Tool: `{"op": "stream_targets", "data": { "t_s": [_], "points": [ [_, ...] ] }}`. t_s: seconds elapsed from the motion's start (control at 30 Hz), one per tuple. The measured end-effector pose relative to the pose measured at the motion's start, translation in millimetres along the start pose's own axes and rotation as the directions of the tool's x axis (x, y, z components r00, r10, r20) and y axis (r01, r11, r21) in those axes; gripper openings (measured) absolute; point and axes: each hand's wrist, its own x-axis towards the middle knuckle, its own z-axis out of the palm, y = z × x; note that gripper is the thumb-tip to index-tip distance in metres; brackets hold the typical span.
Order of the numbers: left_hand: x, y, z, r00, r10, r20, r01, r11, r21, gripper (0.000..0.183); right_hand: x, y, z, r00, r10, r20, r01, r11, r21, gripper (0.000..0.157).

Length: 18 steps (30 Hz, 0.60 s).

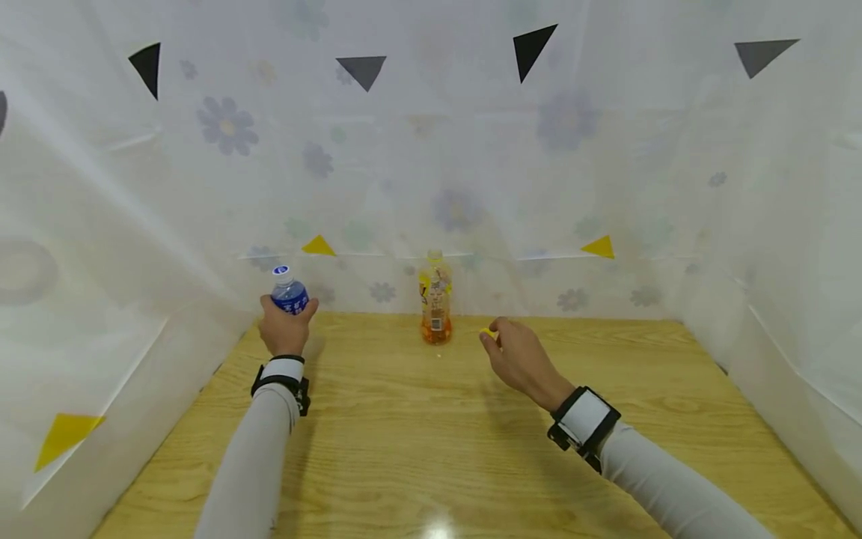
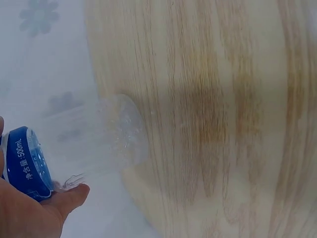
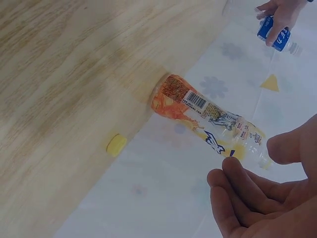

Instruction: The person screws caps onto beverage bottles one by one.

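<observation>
My left hand [image 1: 286, 326] grips a clear plastic water bottle [image 1: 291, 293] with a blue label and a blue-and-white cap, at the left rear of the table. In the left wrist view, the clear base of that bottle [image 2: 126, 131] stands at the tabletop. My right hand [image 1: 521, 361] hovers over the table with its fingers loosely bent, holding nothing. A yellow bottle cap [image 3: 117, 145] lies on the table, apart from the fingertips [image 3: 232, 163]. Between the hands a clear bottle with an orange-and-yellow label [image 1: 436, 303] stands upright, no cap showing on its neck.
The wood-grain table [image 1: 404, 434] reaches back to a white flower-patterned curtain [image 1: 431, 165], which also encloses both sides. Black, grey and yellow triangles are on the curtain. A tiny pale speck [image 1: 439, 355] lies in front of the orange-labelled bottle.
</observation>
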Motion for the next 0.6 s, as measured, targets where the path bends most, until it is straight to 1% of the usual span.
{"op": "stream_targets", "data": {
  "t_s": [0.13,0.33,0.5,0.6],
  "points": [
    [0.3,-4.4,-0.6,1.0,-0.015,0.001,0.015,0.999,0.028,0.083,0.0,1.2,1.7,1.0,0.011,0.022,-0.012,1.0,0.014,0.035],
    [-1.3,-5.2,-1.0,1.0,-0.008,0.003,0.008,0.999,0.043,0.086,0.5,4.0,2.9,0.998,0.021,0.057,-0.023,0.999,0.028,0.037],
    [-3.8,-1.8,-4.6,1.0,-0.007,0.027,0.006,0.999,0.033,0.102,2.6,6.6,3.1,0.998,0.014,0.063,-0.016,1.0,0.025,0.038],
    [-2.9,2.6,-9.3,0.999,-0.002,0.038,0.001,1.0,0.026,0.112,3.7,7.3,3.4,0.998,0.014,0.066,-0.016,1.0,0.027,0.039]
  ]
}}
